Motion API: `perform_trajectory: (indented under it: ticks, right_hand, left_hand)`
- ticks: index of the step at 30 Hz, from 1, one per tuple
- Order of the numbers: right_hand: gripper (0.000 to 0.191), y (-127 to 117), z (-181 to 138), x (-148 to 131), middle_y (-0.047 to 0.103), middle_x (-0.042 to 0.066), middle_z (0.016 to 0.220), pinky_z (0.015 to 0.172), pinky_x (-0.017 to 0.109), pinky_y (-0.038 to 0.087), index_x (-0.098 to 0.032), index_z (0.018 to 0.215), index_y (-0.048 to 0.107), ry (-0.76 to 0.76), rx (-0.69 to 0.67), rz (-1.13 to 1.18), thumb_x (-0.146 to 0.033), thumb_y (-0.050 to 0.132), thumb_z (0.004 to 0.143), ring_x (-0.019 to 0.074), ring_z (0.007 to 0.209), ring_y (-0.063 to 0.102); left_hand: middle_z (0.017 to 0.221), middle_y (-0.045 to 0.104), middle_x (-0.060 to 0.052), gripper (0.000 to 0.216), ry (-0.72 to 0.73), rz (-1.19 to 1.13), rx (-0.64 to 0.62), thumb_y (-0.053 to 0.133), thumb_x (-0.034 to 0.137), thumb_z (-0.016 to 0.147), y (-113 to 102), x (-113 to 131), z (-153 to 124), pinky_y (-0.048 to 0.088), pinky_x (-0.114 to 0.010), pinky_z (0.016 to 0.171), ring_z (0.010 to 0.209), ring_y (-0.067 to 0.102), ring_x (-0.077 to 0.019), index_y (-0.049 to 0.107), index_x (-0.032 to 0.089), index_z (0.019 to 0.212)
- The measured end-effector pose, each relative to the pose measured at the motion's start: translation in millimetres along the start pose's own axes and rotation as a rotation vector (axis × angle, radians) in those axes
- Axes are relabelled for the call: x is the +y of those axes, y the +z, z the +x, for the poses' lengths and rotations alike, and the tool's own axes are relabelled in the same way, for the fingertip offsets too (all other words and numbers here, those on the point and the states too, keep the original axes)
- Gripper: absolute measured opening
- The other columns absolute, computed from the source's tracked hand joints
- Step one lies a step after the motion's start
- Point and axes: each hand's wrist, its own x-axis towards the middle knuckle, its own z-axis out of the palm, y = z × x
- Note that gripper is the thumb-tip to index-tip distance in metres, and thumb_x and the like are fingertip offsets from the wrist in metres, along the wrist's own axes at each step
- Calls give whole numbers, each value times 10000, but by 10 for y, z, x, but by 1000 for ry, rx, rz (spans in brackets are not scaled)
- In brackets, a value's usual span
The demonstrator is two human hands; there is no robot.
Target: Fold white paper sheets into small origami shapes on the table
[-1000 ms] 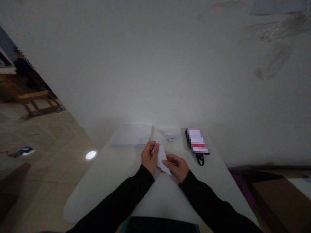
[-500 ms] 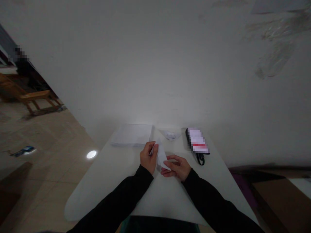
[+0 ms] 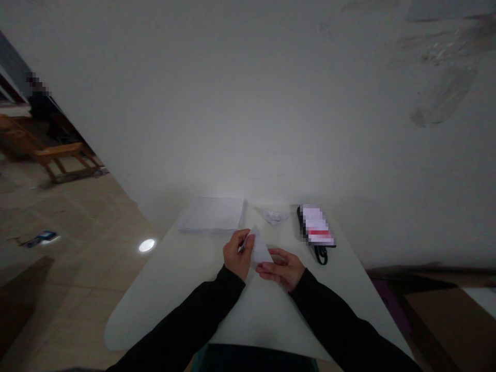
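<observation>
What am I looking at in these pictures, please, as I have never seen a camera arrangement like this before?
There is no machine here: every picture comes from one camera worn on a person's head, looking forward and down at their bare hands. The left hand and right hand together hold a small piece of folded white paper over a white table. Toward the wall lie a flat white paper stack, a small white paper shape and a phone-like device, its screen blurred, with a black cord beside it.
</observation>
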Motion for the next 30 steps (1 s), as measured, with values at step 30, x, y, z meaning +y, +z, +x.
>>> perform_trajectory:
  ticks: [30]
  right_hand:
    - [352,5,-146,-97,672,58,943,728,350,546,-240,1123,592,-765,147,-846,-333,528,790,202,774,654]
  left_hand:
    - [1140,421,-95,347,-398,-627,-386,468,306,840,111,27,16,508,-356,764,1022,478,-190,341,222,1151]
